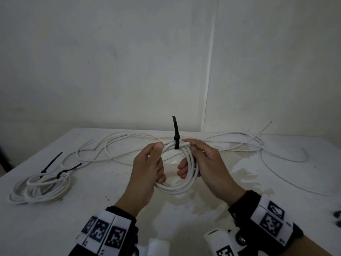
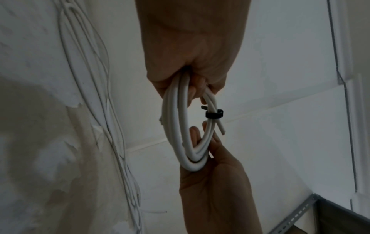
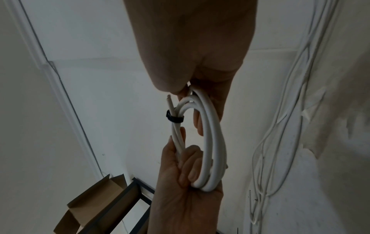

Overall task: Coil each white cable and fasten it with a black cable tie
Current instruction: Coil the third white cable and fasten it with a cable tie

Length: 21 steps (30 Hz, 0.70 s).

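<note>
A coiled white cable [image 1: 181,182] hangs above the table between both hands. My left hand [image 1: 150,167] grips its left side, thumb on top by the tie. My right hand [image 1: 204,159] grips the right side, fingers curled through the loop. A black cable tie [image 1: 176,139] wraps the coil's top, its tail sticking straight up. In the left wrist view the coiled cable [image 2: 176,126] carries the tie [image 2: 214,114] between the two hands. The right wrist view shows the same coil [image 3: 208,142] and tie [image 3: 174,118]. Loose white cables [image 1: 129,146] sprawl across the far table.
Two coiled cables [image 1: 40,187] with black ties [image 1: 62,172] lie at the table's left. More loose cable [image 1: 276,163] curves across the right. The white table [image 1: 73,228] meets a wall at the back. A cardboard box [image 3: 94,199] and dark frame sit below.
</note>
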Each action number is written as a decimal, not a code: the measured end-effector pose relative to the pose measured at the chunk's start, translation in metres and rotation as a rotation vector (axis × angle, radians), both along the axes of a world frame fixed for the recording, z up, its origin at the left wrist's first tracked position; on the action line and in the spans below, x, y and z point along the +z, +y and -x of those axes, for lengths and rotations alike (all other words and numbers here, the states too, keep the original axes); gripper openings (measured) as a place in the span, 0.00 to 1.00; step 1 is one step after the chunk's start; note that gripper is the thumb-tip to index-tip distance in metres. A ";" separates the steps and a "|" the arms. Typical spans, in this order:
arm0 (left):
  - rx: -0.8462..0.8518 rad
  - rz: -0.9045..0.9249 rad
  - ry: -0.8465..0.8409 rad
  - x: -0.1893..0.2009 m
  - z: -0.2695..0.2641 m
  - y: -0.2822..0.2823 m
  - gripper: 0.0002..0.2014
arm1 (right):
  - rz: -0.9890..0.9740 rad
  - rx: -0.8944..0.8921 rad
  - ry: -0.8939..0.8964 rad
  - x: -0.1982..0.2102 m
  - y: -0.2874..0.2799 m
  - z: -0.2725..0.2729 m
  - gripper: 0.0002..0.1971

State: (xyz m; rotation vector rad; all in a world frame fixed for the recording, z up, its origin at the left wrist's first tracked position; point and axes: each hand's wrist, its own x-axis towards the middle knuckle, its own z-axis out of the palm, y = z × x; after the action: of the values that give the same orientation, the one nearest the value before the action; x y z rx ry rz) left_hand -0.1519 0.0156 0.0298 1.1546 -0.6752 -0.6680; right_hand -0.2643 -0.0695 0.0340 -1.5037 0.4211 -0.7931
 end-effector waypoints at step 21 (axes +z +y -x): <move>-0.053 -0.073 -0.130 0.000 0.001 0.000 0.10 | 0.114 0.058 -0.012 -0.010 -0.003 -0.005 0.15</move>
State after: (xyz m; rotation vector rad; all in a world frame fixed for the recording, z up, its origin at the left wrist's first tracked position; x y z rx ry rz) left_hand -0.1525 0.0158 0.0301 1.2588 -0.7997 -0.6711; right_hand -0.2597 -0.0723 0.0242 -1.6086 0.3266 -0.7914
